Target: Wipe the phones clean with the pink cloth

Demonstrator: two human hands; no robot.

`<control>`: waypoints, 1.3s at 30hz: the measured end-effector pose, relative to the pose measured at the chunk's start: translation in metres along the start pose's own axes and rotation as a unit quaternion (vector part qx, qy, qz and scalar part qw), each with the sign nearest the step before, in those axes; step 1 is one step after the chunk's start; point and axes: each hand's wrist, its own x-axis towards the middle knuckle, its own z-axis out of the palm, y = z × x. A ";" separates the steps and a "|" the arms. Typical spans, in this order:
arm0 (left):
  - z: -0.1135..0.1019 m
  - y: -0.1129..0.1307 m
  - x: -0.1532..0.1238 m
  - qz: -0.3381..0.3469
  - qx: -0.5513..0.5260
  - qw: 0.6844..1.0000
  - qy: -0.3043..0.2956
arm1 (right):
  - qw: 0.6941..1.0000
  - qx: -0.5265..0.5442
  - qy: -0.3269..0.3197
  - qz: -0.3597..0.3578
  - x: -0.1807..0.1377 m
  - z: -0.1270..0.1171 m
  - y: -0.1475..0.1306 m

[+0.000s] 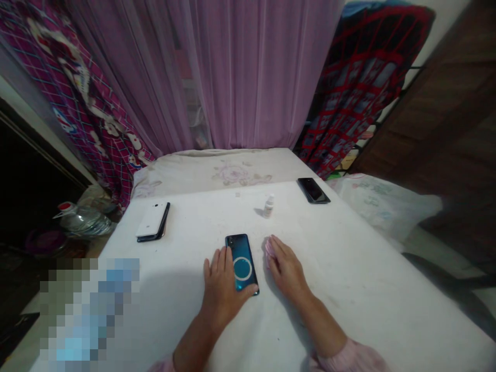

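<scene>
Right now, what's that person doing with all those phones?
The person's left hand is resting on a shiny blue phone, which lies back side up on the white cover. Their right hand, just beside it, holds something pink, maybe a cloth. A small white bottle stands farther back. Nobody's touching the phones stacked on the left or the dark one at the far right.

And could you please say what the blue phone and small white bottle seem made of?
The blue phone seems backed in glossy glass or plastic, given its sheen; which, I can't tell. The small white bottle is probably smooth plastic, by its milky, narrow-topped body.
</scene>
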 end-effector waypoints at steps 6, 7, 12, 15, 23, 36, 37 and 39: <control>0.009 0.018 -0.005 -0.017 -0.014 1.000 0.012 | 0.999 -0.049 -0.022 0.007 -0.004 -0.005 -0.017; 0.003 0.013 0.003 0.006 -0.020 1.000 -0.008 | 0.999 -0.043 -0.025 0.010 -0.005 -0.006 -0.017; -0.032 -0.033 0.037 0.155 -0.048 0.977 -0.137 | 0.999 0.042 0.009 0.023 -0.005 -0.003 0.005; -0.031 -0.054 0.032 0.113 -0.038 0.989 -0.091 | 0.995 0.051 0.053 0.069 0.006 -0.002 0.016; 0.013 -0.062 0.011 0.061 -0.001 0.991 0.119 | 0.999 0.015 0.013 0.044 0.033 0.012 -0.009; 0.001 -0.064 0.010 0.144 0.050 0.985 0.083 | 0.983 -0.055 -0.094 -0.147 -0.005 0.026 -0.058; 0.002 -0.064 0.010 0.146 0.054 0.984 0.090 | 0.982 -0.053 -0.097 -0.154 -0.003 0.027 -0.059; 0.004 -0.064 0.008 0.148 0.061 0.982 0.101 | 0.980 -0.049 -0.109 -0.157 0.006 0.028 -0.058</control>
